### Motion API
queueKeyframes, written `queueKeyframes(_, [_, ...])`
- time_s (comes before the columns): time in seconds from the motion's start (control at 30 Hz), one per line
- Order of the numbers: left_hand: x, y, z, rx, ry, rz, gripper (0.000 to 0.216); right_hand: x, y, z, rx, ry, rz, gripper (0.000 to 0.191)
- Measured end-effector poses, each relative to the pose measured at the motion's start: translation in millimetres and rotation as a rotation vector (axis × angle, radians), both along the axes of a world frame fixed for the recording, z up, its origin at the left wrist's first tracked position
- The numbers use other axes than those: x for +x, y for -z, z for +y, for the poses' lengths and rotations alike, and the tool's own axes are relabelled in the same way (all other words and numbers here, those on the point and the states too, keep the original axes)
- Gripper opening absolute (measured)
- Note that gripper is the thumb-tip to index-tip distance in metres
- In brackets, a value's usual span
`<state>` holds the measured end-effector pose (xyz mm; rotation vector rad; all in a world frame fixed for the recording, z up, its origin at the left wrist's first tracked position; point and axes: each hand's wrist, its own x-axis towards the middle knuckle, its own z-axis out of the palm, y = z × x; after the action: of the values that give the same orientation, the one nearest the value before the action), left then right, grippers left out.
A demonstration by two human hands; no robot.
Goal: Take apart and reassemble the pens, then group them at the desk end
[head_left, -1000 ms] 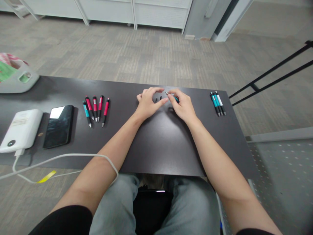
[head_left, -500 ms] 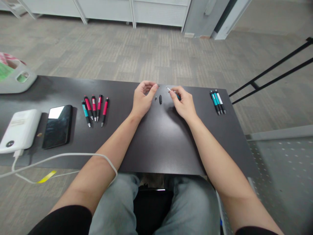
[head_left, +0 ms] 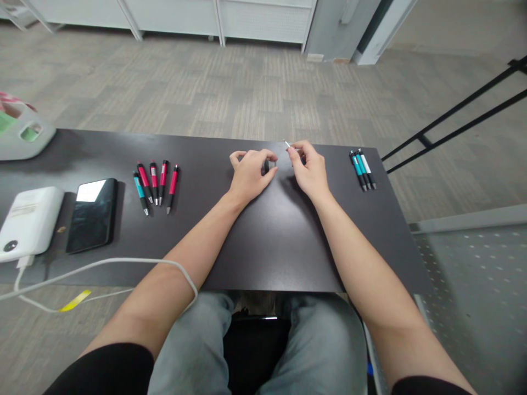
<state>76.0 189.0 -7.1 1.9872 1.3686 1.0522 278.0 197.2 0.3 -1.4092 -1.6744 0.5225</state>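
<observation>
My left hand (head_left: pixel 252 173) is low over the far part of the table, thumb and forefinger apart on either side of a small black pen grip (head_left: pixel 266 165). That grip lies on the tabletop, partly covered by the fingers; whether they touch it I cannot tell. Across from it, my right hand (head_left: pixel 309 169) is closed around a partly dismantled pen. The pen's thin pale refill tip (head_left: pixel 287 144) sticks out beyond the thumb and forefinger, pointing up and left. Most of its barrel is hidden in the palm.
Left on the dark table (head_left: pixel 272 241) lie several red pens (head_left: pixel 153 175) and a teal one (head_left: pixel 140 185). Near them are a black phone (head_left: pixel 93 214) and a white power bank (head_left: pixel 31 222); its cable (head_left: pixel 123 260) crosses my left forearm. Teal and white pens (head_left: pixel 362 169) lie right.
My left hand has turned palm down and lowered over the black grip, its fingers spreading around it. The right hand has barely moved; the refill tip now points more upward.
</observation>
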Motion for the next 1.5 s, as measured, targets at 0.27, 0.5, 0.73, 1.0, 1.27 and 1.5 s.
queueKeyframes(0.27, [2.8, -4.3, -2.8, -0.003, -0.012, 0.277, 0.031, 0.4, 4.5, 1.6, 0.012, -0.016, -0.024, 0.051])
queueKeyframes(0.5, [1.6, -1.6, -1.4, 0.011, -0.030, 0.288, 0.032, -1.4, 1.8, -0.5, 0.010, -0.014, -0.044, 0.053])
queueKeyframes(0.73, [0.9, 1.4, 3.3, 0.050, -0.080, 0.049, 0.019, -5.3, -2.7, -5.1, -0.035, -0.092, -0.056, 0.050])
queueKeyframes(1.0, [1.9, 15.2, 15.9, 0.124, -0.060, -0.334, 0.022, -7.0, -0.4, -6.8, -0.021, -0.155, -0.084, 0.043])
queueKeyframes(1.27, [-0.2, 14.7, 34.6, 0.062, -0.178, -0.687, 0.040, -4.7, -1.0, -5.8, -0.018, -0.142, -0.119, 0.047])
queueKeyframes(1.5, [-10.0, 4.2, 36.3, 0.009, -0.289, -0.819, 0.045, -0.4, -0.8, -4.2, 0.003, -0.082, -0.125, 0.037])
